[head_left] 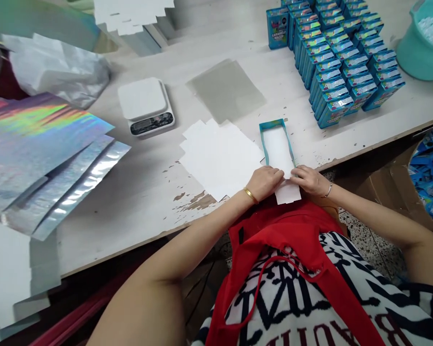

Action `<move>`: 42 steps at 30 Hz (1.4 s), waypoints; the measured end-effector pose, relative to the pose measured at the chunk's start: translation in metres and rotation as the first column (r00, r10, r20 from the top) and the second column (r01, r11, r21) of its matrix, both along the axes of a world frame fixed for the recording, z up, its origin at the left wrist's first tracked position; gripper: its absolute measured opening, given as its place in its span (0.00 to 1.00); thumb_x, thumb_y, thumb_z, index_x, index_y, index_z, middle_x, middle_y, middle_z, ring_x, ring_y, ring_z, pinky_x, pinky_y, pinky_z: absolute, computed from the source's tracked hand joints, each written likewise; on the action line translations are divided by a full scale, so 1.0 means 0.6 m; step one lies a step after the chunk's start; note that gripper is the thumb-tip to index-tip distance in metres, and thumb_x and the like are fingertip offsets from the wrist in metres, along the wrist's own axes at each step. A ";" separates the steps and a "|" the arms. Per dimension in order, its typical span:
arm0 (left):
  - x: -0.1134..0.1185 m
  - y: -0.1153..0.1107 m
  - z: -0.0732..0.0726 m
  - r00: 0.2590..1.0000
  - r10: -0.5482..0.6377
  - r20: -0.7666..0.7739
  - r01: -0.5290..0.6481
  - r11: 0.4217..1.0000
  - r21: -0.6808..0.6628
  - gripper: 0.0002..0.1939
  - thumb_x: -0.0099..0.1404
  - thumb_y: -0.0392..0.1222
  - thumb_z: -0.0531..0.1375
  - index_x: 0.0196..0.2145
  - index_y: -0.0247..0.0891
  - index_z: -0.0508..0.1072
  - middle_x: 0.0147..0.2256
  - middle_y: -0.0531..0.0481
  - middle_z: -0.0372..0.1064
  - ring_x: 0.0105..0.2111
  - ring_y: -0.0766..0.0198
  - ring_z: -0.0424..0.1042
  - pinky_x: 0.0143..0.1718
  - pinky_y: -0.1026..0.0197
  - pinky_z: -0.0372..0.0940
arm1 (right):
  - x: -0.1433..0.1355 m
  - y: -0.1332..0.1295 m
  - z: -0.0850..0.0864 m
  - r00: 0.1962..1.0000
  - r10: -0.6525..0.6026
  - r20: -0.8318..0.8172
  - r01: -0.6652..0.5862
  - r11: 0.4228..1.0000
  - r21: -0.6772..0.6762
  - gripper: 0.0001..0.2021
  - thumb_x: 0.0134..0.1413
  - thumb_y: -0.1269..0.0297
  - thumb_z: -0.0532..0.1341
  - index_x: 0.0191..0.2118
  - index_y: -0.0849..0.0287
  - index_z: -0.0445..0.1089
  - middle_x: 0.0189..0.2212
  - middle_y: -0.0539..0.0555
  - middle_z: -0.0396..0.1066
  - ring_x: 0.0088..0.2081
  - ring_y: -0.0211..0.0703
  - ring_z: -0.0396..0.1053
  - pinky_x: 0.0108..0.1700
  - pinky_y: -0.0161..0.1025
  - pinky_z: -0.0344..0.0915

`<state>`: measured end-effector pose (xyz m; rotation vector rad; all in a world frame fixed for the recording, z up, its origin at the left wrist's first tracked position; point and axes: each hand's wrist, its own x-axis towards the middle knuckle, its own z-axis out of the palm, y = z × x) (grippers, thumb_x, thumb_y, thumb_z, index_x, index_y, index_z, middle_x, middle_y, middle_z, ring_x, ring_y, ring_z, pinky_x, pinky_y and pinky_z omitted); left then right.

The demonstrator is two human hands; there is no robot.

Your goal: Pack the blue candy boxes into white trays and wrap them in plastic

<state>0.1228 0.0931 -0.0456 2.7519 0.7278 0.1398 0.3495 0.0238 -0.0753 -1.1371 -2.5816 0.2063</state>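
Observation:
A narrow cardboard box piece, white inside with raised blue-green side walls, lies at the table's front edge. Its white end flap sticks out over the edge toward my body. My left hand pinches the near left corner, fingers pressed together. On the near right corner, the fingers of my right hand are closed in the same way. White die-cut sheets lie fanned just left of the box piece, and behind them rest translucent sheets.
A white scale stands left of the translucent sheets. Holographic sheets reach over the left side. Rows of blue boxes and a turquoise bucket stand at the right. A carton of blue packets sits below the edge.

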 end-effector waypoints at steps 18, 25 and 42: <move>0.013 -0.033 -0.038 0.588 0.514 0.625 -0.076 0.804 -0.590 0.27 0.73 0.53 0.46 0.65 0.41 0.52 0.66 0.36 0.53 0.67 0.54 0.52 0.66 0.46 0.53 | -0.070 -0.023 0.009 0.728 -0.531 -0.433 0.427 0.846 -0.319 0.14 0.67 0.58 0.51 0.51 0.59 0.66 0.43 0.60 0.72 0.44 0.46 0.68 0.48 0.45 0.66; 0.036 -0.040 -0.049 0.758 0.429 0.491 -0.306 0.899 -0.314 0.25 0.72 0.39 0.46 0.65 0.39 0.52 0.67 0.36 0.49 0.68 0.54 0.46 0.66 0.43 0.50 | -0.076 -0.033 -0.010 0.818 -0.482 -0.314 0.456 0.876 -0.158 0.15 0.66 0.58 0.52 0.51 0.57 0.69 0.55 0.65 0.64 0.53 0.53 0.64 0.52 0.50 0.64; 0.045 -0.026 0.053 0.919 0.162 -0.361 -0.220 0.967 -0.126 0.15 0.70 0.40 0.49 0.40 0.37 0.76 0.41 0.40 0.73 0.45 0.49 0.69 0.44 0.48 0.55 | -0.073 -0.006 0.012 0.929 -0.368 0.046 0.370 0.916 -0.152 0.07 0.62 0.65 0.58 0.36 0.61 0.71 0.37 0.58 0.68 0.42 0.49 0.58 0.42 0.42 0.59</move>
